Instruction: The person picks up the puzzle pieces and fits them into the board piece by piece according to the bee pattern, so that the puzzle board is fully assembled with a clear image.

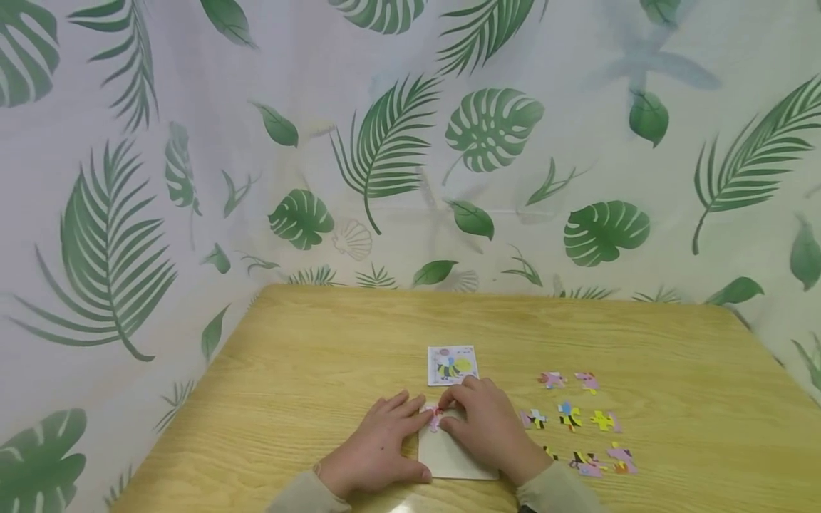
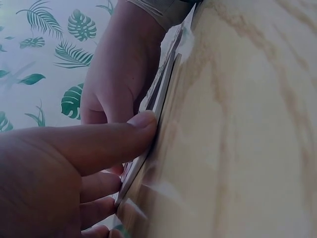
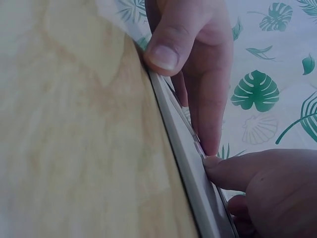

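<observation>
A pale square puzzle board [image 1: 458, 459] lies flat on the table in the head view. My left hand [image 1: 381, 445] rests along its left side, fingers extended, the thumb on the near left corner. In the left wrist view that thumb [image 2: 141, 121] touches the board's edge. My right hand [image 1: 490, 424] pinches a pink puzzle piece [image 1: 434, 420] at the board's far left corner, partly hidden by fingers. The left index fingertip lies against this piece too. In the right wrist view, the right thumb [image 3: 218, 166] is low over the board.
Just beyond the board lies a picture card [image 1: 452, 365] showing a bee. Several loose pieces sit in rows to the right, among them a yellow piece [image 1: 603, 420] and a pink piece [image 1: 586, 381]. A leaf-patterned curtain [image 1: 410, 142] hangs behind the wooden table [image 1: 308, 356].
</observation>
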### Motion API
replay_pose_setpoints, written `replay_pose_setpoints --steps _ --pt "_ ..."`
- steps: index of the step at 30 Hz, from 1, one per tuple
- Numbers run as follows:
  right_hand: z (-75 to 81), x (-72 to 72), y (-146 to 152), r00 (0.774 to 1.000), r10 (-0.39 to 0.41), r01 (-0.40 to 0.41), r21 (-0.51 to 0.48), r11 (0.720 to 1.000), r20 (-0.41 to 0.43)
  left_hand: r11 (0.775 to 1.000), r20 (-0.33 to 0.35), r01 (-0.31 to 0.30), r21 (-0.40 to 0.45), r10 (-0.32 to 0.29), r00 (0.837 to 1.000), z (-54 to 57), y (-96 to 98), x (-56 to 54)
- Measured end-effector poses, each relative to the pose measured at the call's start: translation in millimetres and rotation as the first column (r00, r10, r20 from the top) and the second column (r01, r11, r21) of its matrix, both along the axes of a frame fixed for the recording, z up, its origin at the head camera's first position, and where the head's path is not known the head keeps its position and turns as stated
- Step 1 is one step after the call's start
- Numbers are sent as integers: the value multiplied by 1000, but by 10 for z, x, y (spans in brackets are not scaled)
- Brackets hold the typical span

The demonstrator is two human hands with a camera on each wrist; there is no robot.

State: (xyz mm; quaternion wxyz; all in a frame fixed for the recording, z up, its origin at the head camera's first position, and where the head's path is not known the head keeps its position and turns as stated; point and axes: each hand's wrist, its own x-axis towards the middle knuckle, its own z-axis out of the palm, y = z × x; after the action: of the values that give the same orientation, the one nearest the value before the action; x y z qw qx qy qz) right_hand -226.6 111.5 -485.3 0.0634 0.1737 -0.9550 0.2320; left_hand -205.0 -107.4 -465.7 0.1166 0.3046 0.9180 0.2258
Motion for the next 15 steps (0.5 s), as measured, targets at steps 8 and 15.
replay_pose_setpoints --steps 8,15 --pt "82 39 91 999 30 -30 -2 1000 29 1000 13 -6 23 6 1000 -40 31 -40" --pt "255 17 276 984 -1 21 -109 994 180 1000 10 -15 13 15 1000 -64 -4 -32"
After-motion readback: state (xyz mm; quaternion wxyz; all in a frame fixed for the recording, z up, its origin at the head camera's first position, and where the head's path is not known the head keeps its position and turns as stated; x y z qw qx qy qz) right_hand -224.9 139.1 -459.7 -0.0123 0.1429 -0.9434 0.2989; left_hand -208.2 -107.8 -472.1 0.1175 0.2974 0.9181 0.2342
